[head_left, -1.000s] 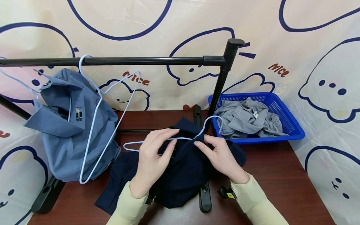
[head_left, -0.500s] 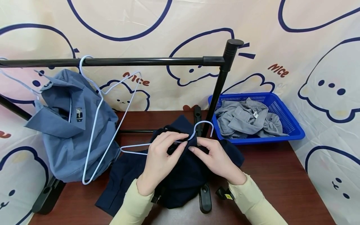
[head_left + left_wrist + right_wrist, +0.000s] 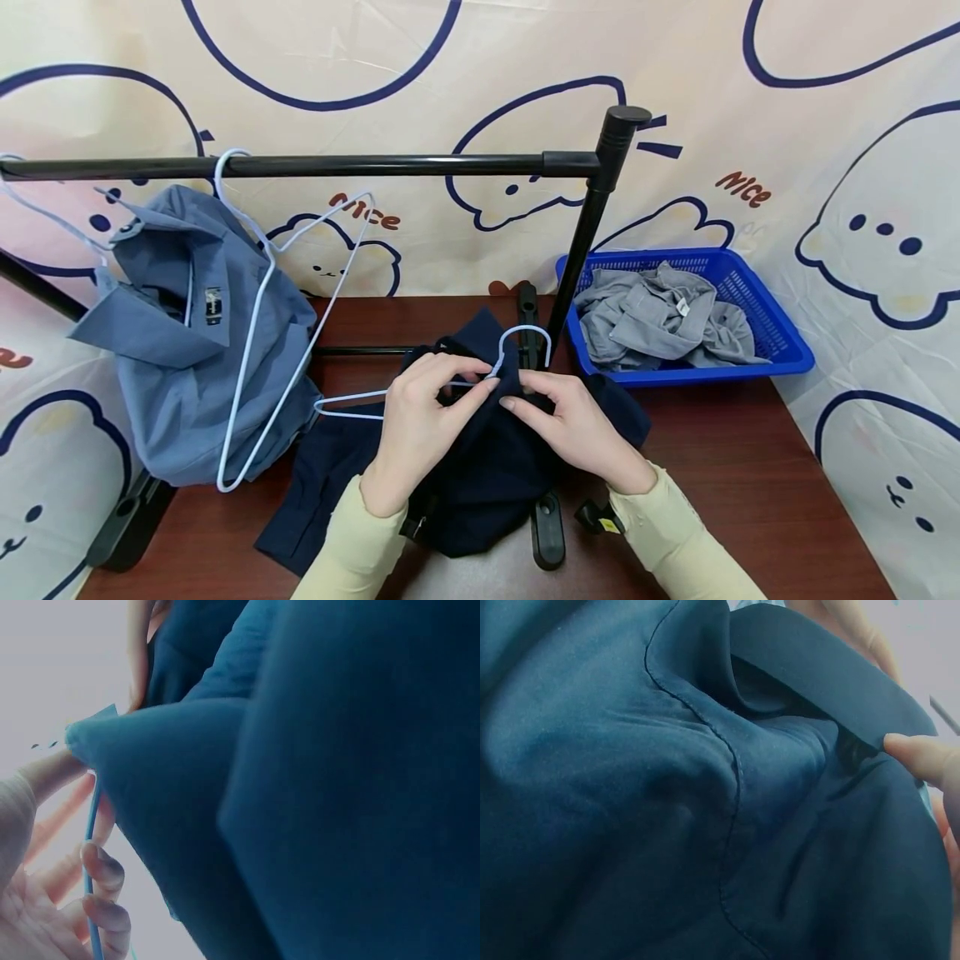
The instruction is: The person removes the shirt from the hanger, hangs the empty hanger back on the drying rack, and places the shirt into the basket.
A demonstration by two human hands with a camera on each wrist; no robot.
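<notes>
A navy shirt (image 3: 480,500) lies bunched on the table in the head view, with a pale blue hanger (image 3: 527,327) partly inside its neck. The hook sticks up past the collar, and one end of the hanger pokes out at left. My left hand (image 3: 423,429) holds the hanger near its neck; in the left wrist view its fingers curl round the wire (image 3: 91,825). With thumb and fingertips, my right hand (image 3: 588,433) pinches the shirt by its collar (image 3: 810,652). Cloth hides the hanger's right part.
A black rack's rail (image 3: 390,165) crosses behind the hands. From it hang a blue-grey shirt (image 3: 165,400) and a bare hanger (image 3: 247,367). A blue basket (image 3: 720,375) with a grey garment (image 3: 645,317) stands at right on the brown table (image 3: 750,483).
The hanger's hook has shifted left and slightly down. My left hand has slid right along the hanger, close to its neck. The right hand has moved slightly left, still on the collar.
</notes>
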